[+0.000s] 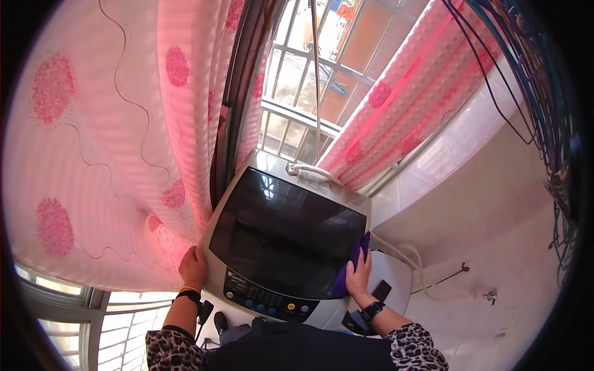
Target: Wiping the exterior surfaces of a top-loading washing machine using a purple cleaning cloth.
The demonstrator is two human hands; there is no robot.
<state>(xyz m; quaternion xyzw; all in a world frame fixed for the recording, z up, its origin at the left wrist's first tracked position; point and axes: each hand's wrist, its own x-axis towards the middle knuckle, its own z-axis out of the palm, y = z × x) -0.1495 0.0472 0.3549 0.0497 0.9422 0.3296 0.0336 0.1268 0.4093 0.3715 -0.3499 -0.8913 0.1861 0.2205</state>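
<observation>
A top-loading washing machine (pixel 211 283) stands before me, its dark glossy lid (pixel 287 232) down. My right hand (pixel 358 277) rests on a purple cloth (pixel 341 280) at the right edge of the lid, fingers lying over the cloth. At the machine's left side is my left hand (pixel 192 266), its fingers curled beside the body and against the pink curtain (pixel 176 243). Whether those fingers grip the curtain or the machine's edge is hidden. The control panel (pixel 269 297) with its buttons faces me.
A white hose (pixel 318 170) joins the machine's back. To the right are a white-lidded appliance or bin (pixel 394 273), a wall tap (pixel 489 296) and a bundle of hangers (pixel 543 92). A barred window (pixel 301 79) is behind, with another pink curtain (pixel 394 106).
</observation>
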